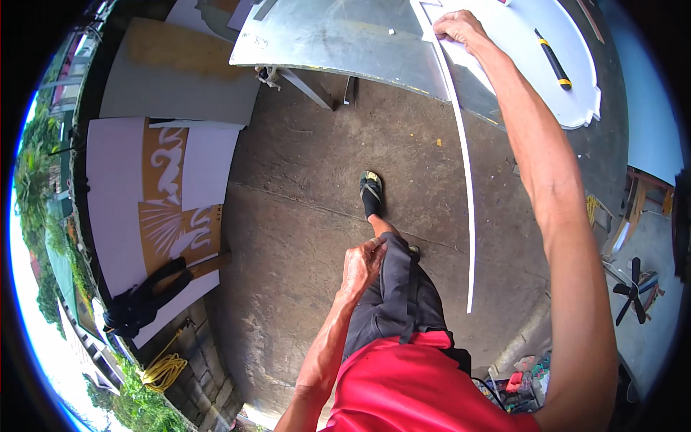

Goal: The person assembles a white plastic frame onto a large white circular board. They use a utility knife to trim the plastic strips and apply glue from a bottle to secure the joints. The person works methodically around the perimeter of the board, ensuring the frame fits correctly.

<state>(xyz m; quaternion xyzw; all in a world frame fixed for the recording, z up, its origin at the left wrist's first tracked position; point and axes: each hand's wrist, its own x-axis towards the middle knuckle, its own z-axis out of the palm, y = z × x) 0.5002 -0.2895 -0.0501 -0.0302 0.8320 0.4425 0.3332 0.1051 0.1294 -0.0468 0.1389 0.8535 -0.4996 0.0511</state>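
At the table, my right hand is closed, its fingertips pinching a long narrow white strip near its upper part. The strip hangs over the table's front edge and runs down past my legs. My left hand is pinched on the dark cloth of my shorts at the thigh. Right of my right hand, a black and yellow utility knife lies on a large white sheet with a rounded edge.
Large white and brown panels with cut-out shapes lean along the left side. A coil of yellow rope hangs at lower left. A black fan stands at right, with a pile of mixed items at lower right.
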